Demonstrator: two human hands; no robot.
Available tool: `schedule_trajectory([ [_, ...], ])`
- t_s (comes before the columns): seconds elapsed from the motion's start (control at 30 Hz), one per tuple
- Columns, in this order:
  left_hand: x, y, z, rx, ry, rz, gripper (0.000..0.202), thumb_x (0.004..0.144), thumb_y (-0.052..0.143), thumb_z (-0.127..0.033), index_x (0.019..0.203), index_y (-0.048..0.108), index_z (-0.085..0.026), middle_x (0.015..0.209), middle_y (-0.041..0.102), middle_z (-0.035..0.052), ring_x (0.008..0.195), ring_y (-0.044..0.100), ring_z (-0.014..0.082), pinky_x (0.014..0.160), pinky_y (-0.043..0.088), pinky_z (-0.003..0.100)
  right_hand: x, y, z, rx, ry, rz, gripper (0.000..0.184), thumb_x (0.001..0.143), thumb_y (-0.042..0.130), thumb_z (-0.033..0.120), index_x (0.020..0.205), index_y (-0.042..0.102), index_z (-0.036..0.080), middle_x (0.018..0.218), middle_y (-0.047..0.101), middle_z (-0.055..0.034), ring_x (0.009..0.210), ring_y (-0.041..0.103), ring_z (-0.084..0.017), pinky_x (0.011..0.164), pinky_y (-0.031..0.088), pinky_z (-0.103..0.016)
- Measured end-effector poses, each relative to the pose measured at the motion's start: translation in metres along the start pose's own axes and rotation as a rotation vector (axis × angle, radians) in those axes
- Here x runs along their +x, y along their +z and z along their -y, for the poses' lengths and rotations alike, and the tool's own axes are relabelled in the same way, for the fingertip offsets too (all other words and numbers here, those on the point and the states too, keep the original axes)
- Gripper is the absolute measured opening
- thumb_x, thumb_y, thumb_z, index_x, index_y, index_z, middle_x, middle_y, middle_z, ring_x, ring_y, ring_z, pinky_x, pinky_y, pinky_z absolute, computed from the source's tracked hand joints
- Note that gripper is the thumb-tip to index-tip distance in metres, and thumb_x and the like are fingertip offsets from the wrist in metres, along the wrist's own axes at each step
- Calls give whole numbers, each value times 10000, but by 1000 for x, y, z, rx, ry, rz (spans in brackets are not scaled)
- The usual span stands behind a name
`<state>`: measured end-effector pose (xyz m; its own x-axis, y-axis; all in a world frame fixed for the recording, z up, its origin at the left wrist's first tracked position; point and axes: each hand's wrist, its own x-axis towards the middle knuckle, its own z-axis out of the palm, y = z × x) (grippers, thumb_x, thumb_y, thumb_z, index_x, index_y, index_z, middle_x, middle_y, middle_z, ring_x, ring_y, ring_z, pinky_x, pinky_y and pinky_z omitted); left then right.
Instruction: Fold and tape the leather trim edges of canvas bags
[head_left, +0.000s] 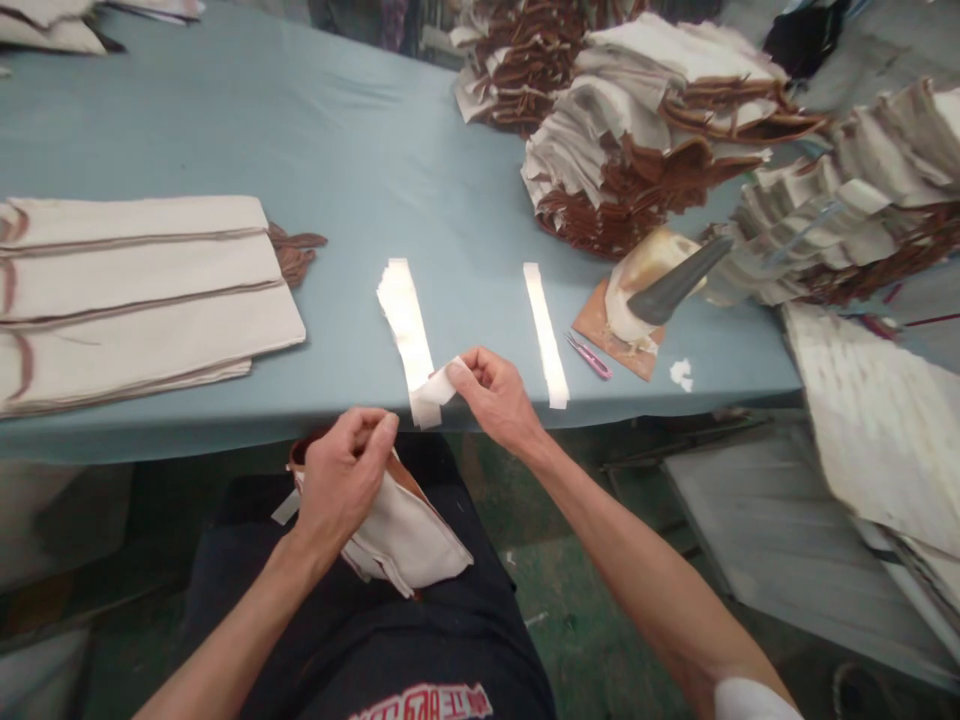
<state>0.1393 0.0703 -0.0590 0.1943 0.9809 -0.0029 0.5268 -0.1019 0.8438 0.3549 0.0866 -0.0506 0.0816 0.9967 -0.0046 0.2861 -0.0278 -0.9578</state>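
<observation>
Strip [442, 388], white, clamped btwn R hand [495, 400] thumb & fingers, at table [337, 130] edge, over near end of strip pile [406, 315]. Cloth piece [420, 540], cream w/ brown edge, above lap [240, 560], pinched by L hand [345, 470]. Hands apart. Pink snips [592, 359] R of 2nd strip row [545, 330].

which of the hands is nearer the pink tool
Right. The right hand is left of the pink tool, with a white strip between them; the left hand is farther left, at the cloth pouch.
</observation>
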Motion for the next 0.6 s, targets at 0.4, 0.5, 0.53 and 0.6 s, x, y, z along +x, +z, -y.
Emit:
schedule_trajectory([
  [0.4,25,-4,-3,347,232,207,462,998,516,-402,1315,810,-239,675,772,57,607,693,252,574,367,282,43,-5,-3,98,125,133,243,996,596,439,917,616,210,794,711,-11,723,677,-152,592,534,-226],
  [0.5,24,-4,4,339,239,220,462,1018,506,-407,1353,791,-263,711,799,46,613,706,232,573,376,269,41,-12,-4,149,134,168,357,956,633,561,881,623,212,809,720,-20,725,681,-150,618,565,-241],
  [0.53,23,-4,7,326,237,220,463,1023,498,-402,1357,788,-265,728,810,45,618,712,226,578,387,267,38,-14,-3,158,129,184,397,936,654,601,861,635,211,800,718,-18,720,675,-150,641,573,-254],
  [0.6,22,-2,14,289,229,217,468,1027,478,-384,1350,790,-255,795,841,55,641,731,218,608,428,268,32,-17,-2,162,115,221,448,902,703,645,828,678,204,770,713,-11,708,655,-150,683,574,-277],
])
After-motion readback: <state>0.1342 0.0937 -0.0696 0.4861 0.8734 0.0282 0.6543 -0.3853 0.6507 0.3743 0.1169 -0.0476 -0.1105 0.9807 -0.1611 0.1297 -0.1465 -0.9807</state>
